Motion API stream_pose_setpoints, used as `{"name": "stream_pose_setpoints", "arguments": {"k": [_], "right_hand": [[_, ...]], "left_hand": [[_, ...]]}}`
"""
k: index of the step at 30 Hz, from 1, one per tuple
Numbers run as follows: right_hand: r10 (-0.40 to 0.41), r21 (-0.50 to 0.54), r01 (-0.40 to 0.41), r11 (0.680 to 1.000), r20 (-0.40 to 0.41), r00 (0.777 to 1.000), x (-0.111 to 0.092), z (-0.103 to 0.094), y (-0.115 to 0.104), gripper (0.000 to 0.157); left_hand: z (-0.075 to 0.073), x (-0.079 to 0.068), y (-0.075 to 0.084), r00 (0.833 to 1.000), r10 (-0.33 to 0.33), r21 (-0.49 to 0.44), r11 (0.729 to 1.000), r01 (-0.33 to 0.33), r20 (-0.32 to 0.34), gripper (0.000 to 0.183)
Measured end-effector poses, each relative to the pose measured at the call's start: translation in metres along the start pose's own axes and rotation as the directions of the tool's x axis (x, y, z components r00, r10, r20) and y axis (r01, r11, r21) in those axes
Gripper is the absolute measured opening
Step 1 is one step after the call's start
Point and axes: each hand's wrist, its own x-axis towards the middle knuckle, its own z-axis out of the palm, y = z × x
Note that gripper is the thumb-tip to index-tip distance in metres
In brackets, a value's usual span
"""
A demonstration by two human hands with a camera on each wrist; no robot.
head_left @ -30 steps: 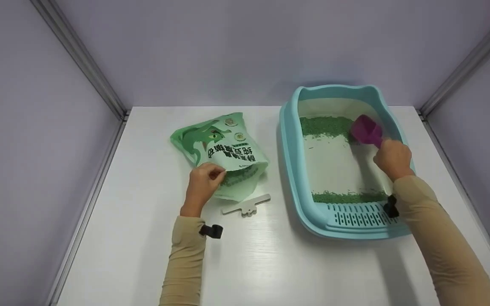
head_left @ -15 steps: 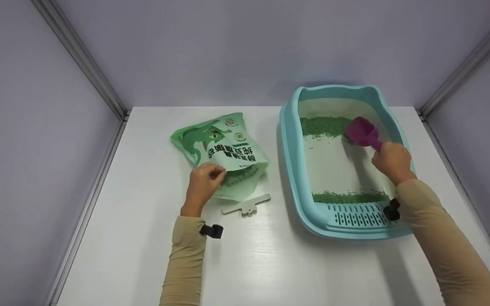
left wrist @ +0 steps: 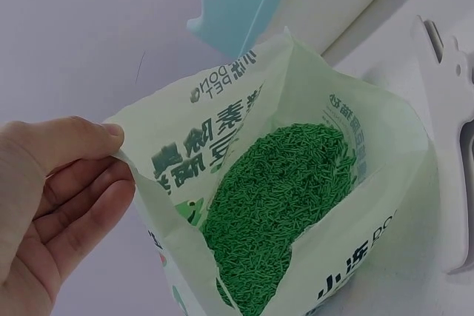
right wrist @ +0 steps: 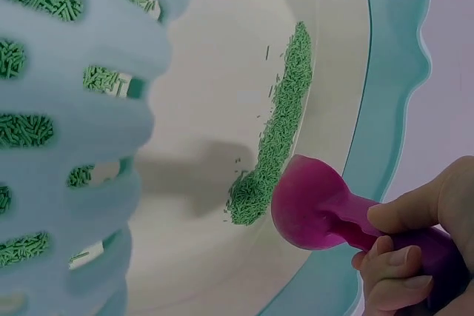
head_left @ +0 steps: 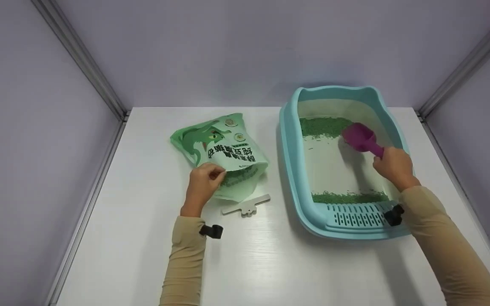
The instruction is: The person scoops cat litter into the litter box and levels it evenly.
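Observation:
My left hand (head_left: 203, 183) pinches the opening edge of a green bag of cat litter (head_left: 217, 140) between thumb and fingers. The bag lies on the table, its mouth held apart; green litter pellets (left wrist: 278, 212) show inside in the left wrist view. Fingers curled round the handle, my right hand (head_left: 394, 166) grips a purple scoop (head_left: 359, 137) over the blue litter box (head_left: 292, 170). The scoop's bowl hangs near the far strip of green pellets (right wrist: 285, 116) on the box floor. In the right wrist view the bowl's inside is turned away.
A white clip (head_left: 247, 206) lies on the white table (head_left: 253, 263) just in front of the bag's mouth. The box has a slotted step (head_left: 357, 216) at its near end, with another pellet strip (head_left: 349, 198) behind it. Walls enclose the table at back and sides.
The scoop has moved left and toward the near end of the box, its bowl turning further left. My right hand has shifted slightly nearer. The left hand and bag have stayed put.

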Motion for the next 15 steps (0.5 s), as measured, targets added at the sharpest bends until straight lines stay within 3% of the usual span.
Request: {"name": "stream_pose_setpoints", "arguments": {"k": [8,15], "right_hand": [[0.014,0.051,-0.015,0.999,0.019,1.0,-0.008,-0.003,-0.005,0.021],[0.031,0.083,-0.038,0.996,0.085,0.996,-0.016,-0.005,-0.009,0.025]], "left_hand": [[0.0,0.0,0.001,1.0,-0.001,-0.001,1.0,0.001,-0.004,0.007],[0.0,0.0,0.0,1.0,-0.007,-0.002,1.0,0.007,-0.009,0.006]]}}
